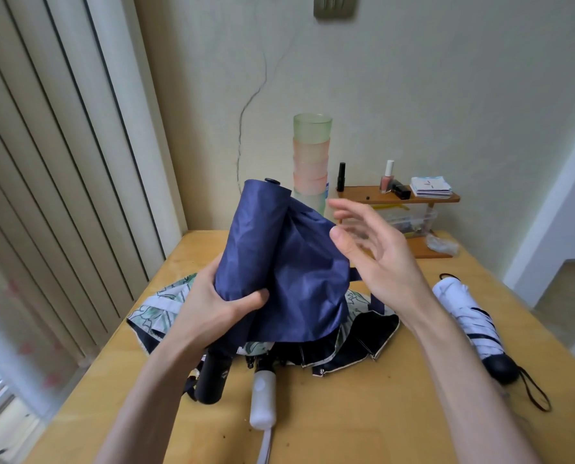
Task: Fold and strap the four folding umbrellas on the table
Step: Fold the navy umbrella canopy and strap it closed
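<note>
The navy blue fabric folding umbrella [279, 256] stands nearly upright above the wooden desk [363, 413], cap end away from the person and black cylindrical handle [212, 380] pointing down at the desk edge. The left grip [219, 306] is curled round the lower canopy, thumb pressed across the cloth. It probably sits there to keep the gathered pleats from springing loose while the other hand works.

The right grip [376, 252] is spread and holds nothing. Its fingers are blurred beside the loose flap on the right, seemingly placed to smooth or wrap that flap round the shaft. A short navy tab [355, 274] juts from the cloth edge and is probably the strap, not yet fastened.

Beneath lies a leaf-printed umbrella with a black lining [356, 343], spread loosely. A white umbrella with dark bands [467, 316] lies well to the right.
</note>
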`<action>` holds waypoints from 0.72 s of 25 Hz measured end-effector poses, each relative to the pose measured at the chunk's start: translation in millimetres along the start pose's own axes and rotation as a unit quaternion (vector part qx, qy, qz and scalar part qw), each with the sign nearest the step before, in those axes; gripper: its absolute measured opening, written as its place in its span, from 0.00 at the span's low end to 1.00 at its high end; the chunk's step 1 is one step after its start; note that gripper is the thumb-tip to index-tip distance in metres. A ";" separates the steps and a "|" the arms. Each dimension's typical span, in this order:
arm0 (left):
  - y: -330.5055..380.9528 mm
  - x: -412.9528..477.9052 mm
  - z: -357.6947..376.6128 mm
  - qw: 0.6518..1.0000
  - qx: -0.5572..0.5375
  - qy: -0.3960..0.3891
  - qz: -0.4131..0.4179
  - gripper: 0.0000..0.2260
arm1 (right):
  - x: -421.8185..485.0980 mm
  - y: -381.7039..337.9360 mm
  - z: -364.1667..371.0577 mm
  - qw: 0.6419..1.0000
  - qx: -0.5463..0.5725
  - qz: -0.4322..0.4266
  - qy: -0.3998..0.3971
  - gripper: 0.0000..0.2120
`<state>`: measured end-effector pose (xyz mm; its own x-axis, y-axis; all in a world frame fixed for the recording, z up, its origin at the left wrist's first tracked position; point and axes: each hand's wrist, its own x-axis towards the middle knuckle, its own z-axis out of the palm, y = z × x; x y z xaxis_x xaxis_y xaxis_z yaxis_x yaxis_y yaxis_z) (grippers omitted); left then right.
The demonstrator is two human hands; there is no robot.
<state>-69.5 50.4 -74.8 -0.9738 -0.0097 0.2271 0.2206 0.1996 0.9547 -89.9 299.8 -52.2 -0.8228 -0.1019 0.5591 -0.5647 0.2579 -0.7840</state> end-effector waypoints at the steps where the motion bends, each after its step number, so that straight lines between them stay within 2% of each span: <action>1: 0.4 -1.1 -0.4 1.000 0.003 -0.014 0.004 0.18 | 0.0 -0.1 0.7 0.999 -0.022 -0.021 -0.011 0.15; 5: -2.2 -4.2 -1.7 0.999 -0.003 -0.052 -0.003 0.23 | -0.5 3.6 3.5 0.997 -0.073 -0.010 -0.011 0.16; 8: -3.4 -5.3 -2.3 0.998 -0.005 -0.057 -0.028 0.27 | 0.3 4.3 4.1 0.997 -0.077 -0.011 -0.012 0.08; 10: -4.8 -4.4 -4.7 0.998 -0.017 -0.041 -0.045 0.28 | 0.0 4.6 -1.8 0.999 -0.050 -0.002 -0.007 0.10; 13: -8.9 -0.6 -9.8 0.996 -0.043 0.005 -0.073 0.31 | 0.2 5.1 -14.1 0.999 -0.022 0.000 0.043 0.10; 16: -7.6 -0.6 -8.9 0.997 -0.048 0.018 -0.066 0.28 | 0.0 5.1 -16.7 0.998 -0.006 0.014 0.063 0.08; 18: -5.5 -1.6 -5.5 0.997 -0.043 0.018 -0.064 0.26 | -1.5 4.9 -18.1 0.998 0.036 0.030 0.037 0.08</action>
<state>-68.8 43.9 -79.3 -0.9921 -0.0647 0.1079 0.1003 0.1107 0.9888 -90.2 318.6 -51.9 -0.8496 -0.0160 0.5272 -0.5201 0.1914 -0.8324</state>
